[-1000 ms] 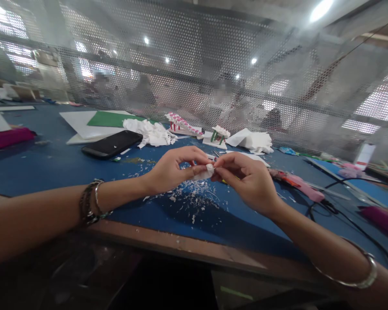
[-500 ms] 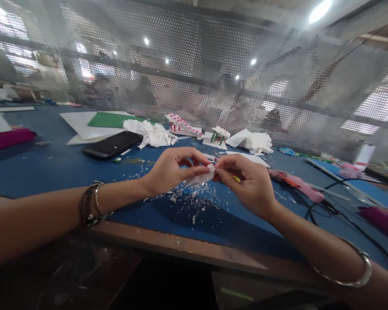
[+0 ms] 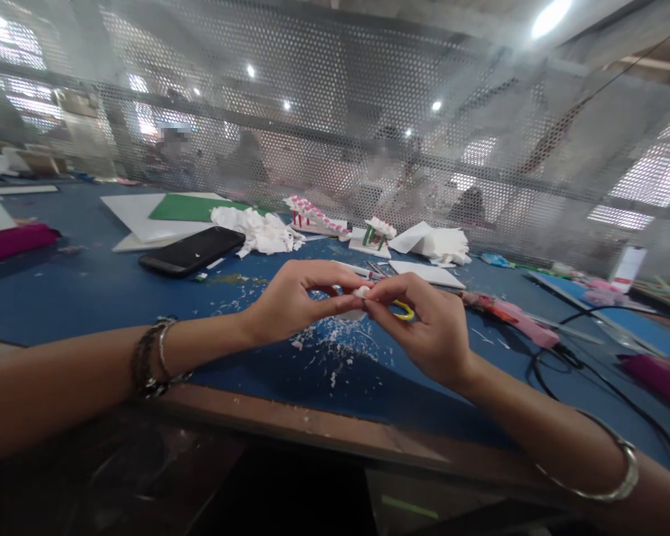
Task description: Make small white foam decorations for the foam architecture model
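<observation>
Between the fingertips of both hands is a small piece of white paper (image 3: 361, 292), partly hidden by the fingers. My left hand (image 3: 298, 299) pinches it from the left, thumb below and fingers above. From the right, my right hand (image 3: 424, 320) pinches the same piece. Beneath them, white paper scraps (image 3: 340, 350) are scattered over the blue tabletop (image 3: 228, 380). Behind my right fingers shows a yellow loop (image 3: 405, 310), which looks like a scissors handle. A white sheet (image 3: 427, 273) lies just beyond my right hand.
A black phone (image 3: 193, 251) and a pile of torn white paper (image 3: 260, 229) lie to the left. Two small paper models (image 3: 316, 214) stand at the back. On the right are a pink glue gun (image 3: 519, 324) and its black cable (image 3: 619, 380). A perforated screen (image 3: 335, 112) rises behind.
The white paper piece has turned between my fingertips and less of it shows. My right fingers have shifted slightly left, and more of the yellow loop shows.
</observation>
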The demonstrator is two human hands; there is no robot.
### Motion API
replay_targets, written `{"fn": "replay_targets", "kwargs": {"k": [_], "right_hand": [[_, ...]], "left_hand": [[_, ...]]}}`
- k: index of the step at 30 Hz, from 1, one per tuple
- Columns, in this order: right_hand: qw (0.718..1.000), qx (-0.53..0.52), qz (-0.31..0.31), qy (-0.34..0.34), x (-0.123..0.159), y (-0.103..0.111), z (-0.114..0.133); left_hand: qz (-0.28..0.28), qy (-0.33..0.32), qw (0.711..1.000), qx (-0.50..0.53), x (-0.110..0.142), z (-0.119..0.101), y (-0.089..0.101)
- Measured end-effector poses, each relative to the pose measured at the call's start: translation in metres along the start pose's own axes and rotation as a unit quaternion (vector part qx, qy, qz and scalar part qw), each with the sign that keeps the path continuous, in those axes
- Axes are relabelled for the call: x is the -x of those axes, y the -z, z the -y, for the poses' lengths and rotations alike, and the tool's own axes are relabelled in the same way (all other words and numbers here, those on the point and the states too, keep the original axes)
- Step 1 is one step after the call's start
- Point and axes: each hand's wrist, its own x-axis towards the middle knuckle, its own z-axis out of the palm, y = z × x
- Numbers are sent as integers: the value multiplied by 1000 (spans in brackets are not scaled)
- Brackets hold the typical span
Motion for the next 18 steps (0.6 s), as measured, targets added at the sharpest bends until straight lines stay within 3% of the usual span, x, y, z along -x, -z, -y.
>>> {"fn": "replay_targets", "kwargs": {"k": [12, 18], "right_hand": [[999, -7, 22, 41, -4, 7, -2], [994, -101, 39, -24, -4, 7, -4]], "left_hand": [[23, 33, 992, 123, -6, 1, 0], [25, 73, 989, 125, -5, 1, 1]]}}
